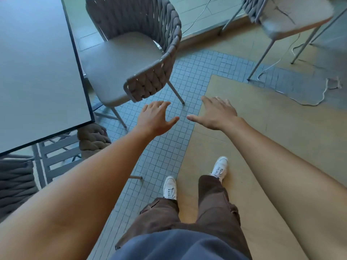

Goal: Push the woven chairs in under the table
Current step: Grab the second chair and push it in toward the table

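Note:
A grey woven chair stands pulled out beside the right edge of the grey table, its seat partly under the tabletop. My left hand is open, fingers spread, just below the chair's woven armrest and apart from it. My right hand is open too, hovering over the floor to the right of the chair's rear leg. Another woven chair sits at the lower left, its seat tucked under the table's near edge.
A third woven chair stands at the upper right, away from the table. A white cord trails across the floor near it. Small blue tiles and tan flooring lie underfoot, where my white shoes stand.

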Motion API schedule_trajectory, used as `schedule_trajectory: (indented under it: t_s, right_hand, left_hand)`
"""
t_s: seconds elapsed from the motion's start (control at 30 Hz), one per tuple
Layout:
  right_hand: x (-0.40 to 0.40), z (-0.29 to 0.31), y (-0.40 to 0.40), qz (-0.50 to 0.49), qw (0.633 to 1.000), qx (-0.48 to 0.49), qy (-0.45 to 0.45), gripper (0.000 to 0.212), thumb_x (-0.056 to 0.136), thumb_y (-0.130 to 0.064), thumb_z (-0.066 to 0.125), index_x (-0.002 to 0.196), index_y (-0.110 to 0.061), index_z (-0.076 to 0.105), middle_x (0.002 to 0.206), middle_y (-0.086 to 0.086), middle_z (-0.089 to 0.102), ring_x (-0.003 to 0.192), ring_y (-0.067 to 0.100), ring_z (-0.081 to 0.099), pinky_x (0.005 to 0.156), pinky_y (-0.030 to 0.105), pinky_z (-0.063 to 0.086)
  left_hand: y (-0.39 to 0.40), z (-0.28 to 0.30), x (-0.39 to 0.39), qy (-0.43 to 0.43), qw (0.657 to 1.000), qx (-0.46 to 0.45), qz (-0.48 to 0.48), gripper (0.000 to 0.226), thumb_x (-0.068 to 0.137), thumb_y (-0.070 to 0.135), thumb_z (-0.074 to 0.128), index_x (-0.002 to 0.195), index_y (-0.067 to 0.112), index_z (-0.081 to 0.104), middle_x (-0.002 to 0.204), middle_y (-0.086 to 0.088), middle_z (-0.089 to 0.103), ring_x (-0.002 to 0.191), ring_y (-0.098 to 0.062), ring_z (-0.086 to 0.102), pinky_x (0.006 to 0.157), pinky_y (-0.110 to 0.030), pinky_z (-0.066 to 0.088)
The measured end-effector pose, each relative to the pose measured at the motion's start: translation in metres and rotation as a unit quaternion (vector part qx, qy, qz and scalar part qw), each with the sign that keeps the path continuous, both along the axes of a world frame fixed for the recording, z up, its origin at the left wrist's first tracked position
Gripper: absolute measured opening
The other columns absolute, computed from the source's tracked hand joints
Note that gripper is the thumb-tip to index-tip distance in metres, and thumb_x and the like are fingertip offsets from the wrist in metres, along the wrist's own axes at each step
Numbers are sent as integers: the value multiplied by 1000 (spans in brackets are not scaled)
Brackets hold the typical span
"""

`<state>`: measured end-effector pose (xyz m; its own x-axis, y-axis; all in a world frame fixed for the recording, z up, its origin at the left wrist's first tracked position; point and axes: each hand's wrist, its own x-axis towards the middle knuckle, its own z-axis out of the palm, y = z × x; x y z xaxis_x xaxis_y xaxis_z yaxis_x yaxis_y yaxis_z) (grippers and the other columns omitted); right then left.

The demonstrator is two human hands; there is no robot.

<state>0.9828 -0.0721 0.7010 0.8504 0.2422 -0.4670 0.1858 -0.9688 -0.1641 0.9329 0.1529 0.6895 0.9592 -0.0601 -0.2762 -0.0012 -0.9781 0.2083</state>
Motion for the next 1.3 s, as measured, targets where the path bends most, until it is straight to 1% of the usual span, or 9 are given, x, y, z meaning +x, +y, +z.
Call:
schedule_trajectory:
  t_s: [0.17,0.3,0.4,0.57,0.8,0.97,1.07,1.2,1.3]
  right_hand:
    - [61,-4,-24,59,998,0,10,109,76,-93,37,159,-24,21,162,8,32,152,28,20,123,54,12]
    - [107,-4,-36,126,992,7,-2,106,79,-90,39,159,-22,22,161,9,34,150,28,23,122,56,15]
    - [134,-5,-39,170,985,13,-1,107,80,-90,40,160,-22,19,164,8,29,152,29,21,123,56,14]
    - [177,-3,-33,216,976,22,-9,109,79,-90,40,161,-23,16,165,9,27,152,30,20,123,56,15]
    - [252,-6,7,281,959,27,-20,107,80,-89,40,162,-26,11,168,11,16,154,31,12,123,57,10]
    - [316,-16,43,324,945,22,-31,106,80,-89,42,161,-29,12,168,11,17,154,29,12,123,55,11]
    - [352,-20,62,338,940,28,-27,103,80,-86,46,160,-29,15,168,10,17,154,29,13,123,55,11]
    - [395,-23,81,346,938,21,-18,105,81,-86,45,161,-26,14,168,9,16,154,28,10,123,55,9]
    - [423,-22,92,356,934,26,-15,106,80,-86,46,161,-26,15,167,8,18,154,27,10,123,55,9]
  left_hand:
    - [-25,-4,42,-4,998,11,59,79,90,72,46,151,23,40,154,-6,44,142,-26,40,118,-47,27]
    - [-47,-6,71,-16,995,22,93,77,90,72,47,150,23,42,152,-4,47,141,-25,41,119,-48,29]
    - [-57,-4,89,-21,992,21,123,77,90,70,49,150,22,42,151,-4,47,142,-24,40,119,-51,28]
    - [-66,-2,111,-11,987,28,161,76,91,69,48,152,23,39,154,-5,44,144,-23,36,120,-50,26]
    - [-51,-12,155,-2,975,31,221,75,91,69,48,150,24,41,156,-6,41,145,-24,35,120,-49,26]
    - [-21,-23,210,1,967,24,255,76,91,68,48,150,21,41,154,-7,43,142,-27,39,118,-48,28]
    - [-7,-31,239,5,964,14,265,73,90,67,50,147,21,44,153,-10,44,139,-30,42,117,-47,31]
    - [12,-33,274,19,959,0,284,74,90,65,54,149,22,44,156,-10,41,142,-29,39,118,-47,28]
    - [22,-32,295,25,955,-3,296,75,90,65,53,150,21,43,156,-11,41,143,-29,38,119,-48,28]
